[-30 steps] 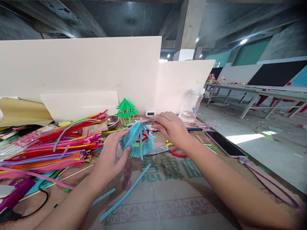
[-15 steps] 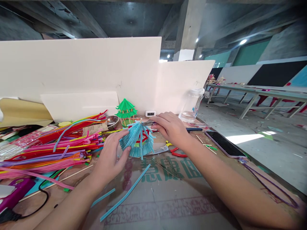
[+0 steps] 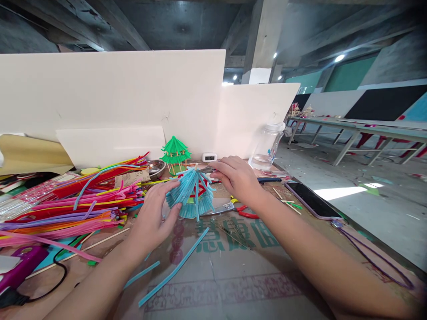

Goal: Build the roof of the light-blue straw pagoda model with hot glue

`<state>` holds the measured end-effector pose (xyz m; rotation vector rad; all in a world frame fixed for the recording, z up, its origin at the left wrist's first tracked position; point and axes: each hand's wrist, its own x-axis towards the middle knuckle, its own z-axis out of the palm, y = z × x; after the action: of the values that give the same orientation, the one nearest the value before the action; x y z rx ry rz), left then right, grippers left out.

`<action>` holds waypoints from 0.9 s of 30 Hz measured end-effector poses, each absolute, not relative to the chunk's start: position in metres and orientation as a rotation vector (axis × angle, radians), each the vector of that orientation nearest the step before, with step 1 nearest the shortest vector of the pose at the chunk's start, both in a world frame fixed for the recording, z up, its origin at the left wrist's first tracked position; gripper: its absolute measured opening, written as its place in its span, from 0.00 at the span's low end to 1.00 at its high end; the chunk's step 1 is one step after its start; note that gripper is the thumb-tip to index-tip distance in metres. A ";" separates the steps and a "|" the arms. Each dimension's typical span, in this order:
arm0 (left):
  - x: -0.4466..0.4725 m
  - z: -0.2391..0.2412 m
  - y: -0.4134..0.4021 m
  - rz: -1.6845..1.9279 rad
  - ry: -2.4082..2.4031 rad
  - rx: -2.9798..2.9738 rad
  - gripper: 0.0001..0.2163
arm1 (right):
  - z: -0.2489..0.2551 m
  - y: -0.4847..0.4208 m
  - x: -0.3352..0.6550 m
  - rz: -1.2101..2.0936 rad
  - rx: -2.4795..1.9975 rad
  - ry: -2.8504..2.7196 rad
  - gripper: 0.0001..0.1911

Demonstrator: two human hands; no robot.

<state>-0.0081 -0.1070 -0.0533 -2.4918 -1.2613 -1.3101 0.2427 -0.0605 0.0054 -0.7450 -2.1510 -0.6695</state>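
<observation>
A small pavilion model with a roof of light blue pipe cleaners [image 3: 191, 194] stands on the table in front of me. My left hand [image 3: 154, 218] cups its left side, fingers curled against the blue roof. My right hand [image 3: 237, 178] is closed on a metal tool [image 3: 207, 170] whose tip reaches the top of the roof; what kind of tool it is I cannot make out. Loose blue pipe cleaner pieces [image 3: 173, 269] lie on the table just below the model.
A heap of coloured pipe cleaners [image 3: 76, 200] fills the left side. A finished green pavilion [image 3: 175, 154], a metal bowl [image 3: 156, 168] and a plastic jar [image 3: 267, 146] stand by the white board. Red-handled pliers [image 3: 245, 211], a phone [image 3: 312, 200] and a purple glue gun [image 3: 20, 266] lie around.
Almost nothing has moved. Both hands stay on the blue pavilion model, with only a slight shift of the view.
</observation>
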 end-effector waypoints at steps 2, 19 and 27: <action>-0.008 -0.054 -0.107 -1.320 -1.264 -2.489 0.23 | 0.004 -0.060 0.242 -0.675 -0.754 -2.143 0.16; -0.008 -0.055 -0.108 -1.334 -1.303 -2.515 0.23 | 0.005 -0.058 0.247 -0.690 -0.687 -2.159 0.16; -0.009 -0.054 -0.106 -1.342 -1.299 -2.511 0.23 | 0.006 -0.059 0.246 -0.686 -0.716 -2.178 0.15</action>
<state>-0.0086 -0.1056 -0.0543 -2.5114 -1.2989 -1.3419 0.2461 -0.0593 0.0058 -0.7157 -2.1784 -0.6861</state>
